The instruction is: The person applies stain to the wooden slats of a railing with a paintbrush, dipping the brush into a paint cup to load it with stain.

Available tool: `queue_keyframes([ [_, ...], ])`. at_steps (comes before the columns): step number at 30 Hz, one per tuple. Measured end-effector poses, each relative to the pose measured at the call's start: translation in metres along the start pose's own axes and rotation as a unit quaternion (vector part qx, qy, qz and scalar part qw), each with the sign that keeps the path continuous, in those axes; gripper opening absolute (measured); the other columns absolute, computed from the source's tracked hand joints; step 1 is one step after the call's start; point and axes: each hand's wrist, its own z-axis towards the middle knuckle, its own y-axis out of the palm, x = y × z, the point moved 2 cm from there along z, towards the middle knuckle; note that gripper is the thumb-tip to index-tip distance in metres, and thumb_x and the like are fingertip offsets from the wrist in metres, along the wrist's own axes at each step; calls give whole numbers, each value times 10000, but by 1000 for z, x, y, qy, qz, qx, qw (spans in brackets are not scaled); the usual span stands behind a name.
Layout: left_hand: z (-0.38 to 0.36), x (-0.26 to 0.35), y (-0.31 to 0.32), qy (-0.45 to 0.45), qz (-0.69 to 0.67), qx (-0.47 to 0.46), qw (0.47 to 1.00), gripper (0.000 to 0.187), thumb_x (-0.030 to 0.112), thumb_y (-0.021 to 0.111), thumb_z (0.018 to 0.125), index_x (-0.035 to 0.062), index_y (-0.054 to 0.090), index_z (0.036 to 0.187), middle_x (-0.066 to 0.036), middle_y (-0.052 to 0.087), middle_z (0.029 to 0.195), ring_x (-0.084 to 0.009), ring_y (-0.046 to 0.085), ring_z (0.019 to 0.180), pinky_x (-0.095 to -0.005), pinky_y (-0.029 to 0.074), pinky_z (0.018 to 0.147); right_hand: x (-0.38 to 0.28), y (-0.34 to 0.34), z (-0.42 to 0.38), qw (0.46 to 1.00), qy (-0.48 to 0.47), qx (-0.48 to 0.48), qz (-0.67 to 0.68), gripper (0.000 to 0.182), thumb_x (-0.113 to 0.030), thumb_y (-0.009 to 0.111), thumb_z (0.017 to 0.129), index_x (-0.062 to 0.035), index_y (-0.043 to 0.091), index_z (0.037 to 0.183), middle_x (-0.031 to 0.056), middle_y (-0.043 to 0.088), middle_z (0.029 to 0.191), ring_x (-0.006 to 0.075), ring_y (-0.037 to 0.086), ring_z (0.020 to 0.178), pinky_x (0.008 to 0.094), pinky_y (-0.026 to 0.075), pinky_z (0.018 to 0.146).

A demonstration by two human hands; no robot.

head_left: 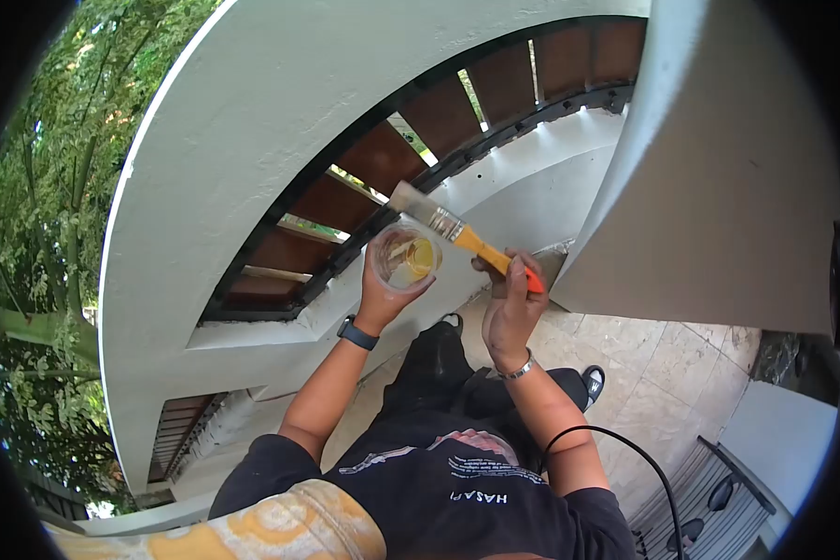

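Observation:
My left hand is wrapped round a clear plastic cup with some yellowish liquid in the bottom. Between the fingers and thumb of my right hand is a flat paintbrush with a yellow handle and an orange-red end. Its pale bristles point up and left, overlapping the lower edge of the brown slats in this view. The metal ferrule passes just above and right of the cup's rim. Those slats sit in a black curved frame set into the white wall.
A thick white wall curves round the opening, with trees beyond it. On the right stands a large beige surface. Stone tiles cover the floor. A slatted rack with footwear is at lower right. A black cable arcs by my right arm.

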Motion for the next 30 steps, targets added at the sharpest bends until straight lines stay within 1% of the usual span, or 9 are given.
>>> queue_keyframes([
  [4, 2, -2, -8, 9, 5, 34, 999, 859, 43, 886, 641, 14, 385, 1338, -139, 515, 1297, -242, 529, 1228, -376, 448, 1061, 18, 20, 47, 992, -106, 53, 53, 254, -159, 535, 1019, 48, 530, 1165, 142, 612, 1037, 255, 671, 921, 399, 555, 875],
  [11, -46, -6, -27, -11, -19, 52, 998, 896, 41, 887, 622, 2, 354, 1342, -149, 521, 1293, -250, 531, 1229, -381, 432, 1073, 81, 31, 84, 985, -98, 114, 81, 277, -185, 534, 1022, 48, 520, 1169, 146, 582, 1142, 275, 665, 964, 400, 557, 940],
  [15, -70, -4, -45, 31, 207, -35, 977, 916, 48, 852, 646, 27, 298, 1375, -189, 501, 1321, -331, 509, 1284, -426, 461, 1057, 103, 34, 91, 981, -104, 120, 110, 292, -195, 546, 1018, 49, 517, 1176, 147, 589, 1144, 264, 663, 978, 383, 555, 942],
  [17, -82, -11, -49, -25, 40, 28, 999, 881, 30, 876, 602, 10, 356, 1313, -185, 532, 1293, -291, 544, 1244, -410, 443, 1069, 113, 38, 97, 979, -107, 122, 122, 293, -198, 548, 1018, 49, 519, 1173, 148, 594, 1142, 258, 663, 977, 381, 555, 940],
  [20, -93, -16, -53, -35, 26, 29, 999, 892, 29, 883, 589, 14, 354, 1307, -203, 535, 1287, -314, 548, 1243, -431, 443, 1071, 126, 42, 105, 978, -135, 108, 117, 293, -207, 553, 1018, 53, 540, 1153, 143, 615, 1123, 241, 662, 971, 365, 548, 943],
  [25, -104, -27, -52, -65, 21, 12, 998, 898, 37, 895, 579, 16, 359, 1299, -212, 534, 1282, -329, 549, 1239, -447, 434, 1076, 142, 2, 99, 969, -141, 198, -34, 310, -213, 545, 1025, 81, 564, 1122, 165, 641, 1072, 212, 663, 917, 322, 540, 862],
  [27, -111, -35, -51, -69, 5, -1, 998, 943, 269, 921, 652, 29, 322, 1339, -196, 474, 1289, -370, 522, 1252, -490, 459, 1045, 136, -2, 90, 961, -148, 220, -75, 309, -211, 544, 1025, 85, 567, 1113, 165, 644, 1018, 205, 665, 855, 321, 538, 827],
  [29, -112, -32, -49, -68, 22, -4, 997, 941, 266, 924, 643, 24, 325, 1327, -201, 479, 1282, -377, 524, 1247, -498, 441, 1053, 121, 12, 85, 961, -211, 177, 10, 302, -212, 555, 1019, 79, 580, 1096, 144, 644, 966, 202, 658, 833, 314, 531, 830],
  [30, -113, -32, -48, -77, 11, 5, 997, 910, 167, 917, 607, 20, 351, 1304, -206, 512, 1273, -356, 546, 1228, -475, 438, 1059, 116, 25, 84, 963, -205, 177, 6, 302, -212, 555, 1019, 79, 580, 1096, 144, 644, 966, 202, 658, 833, 314, 531, 830],
])
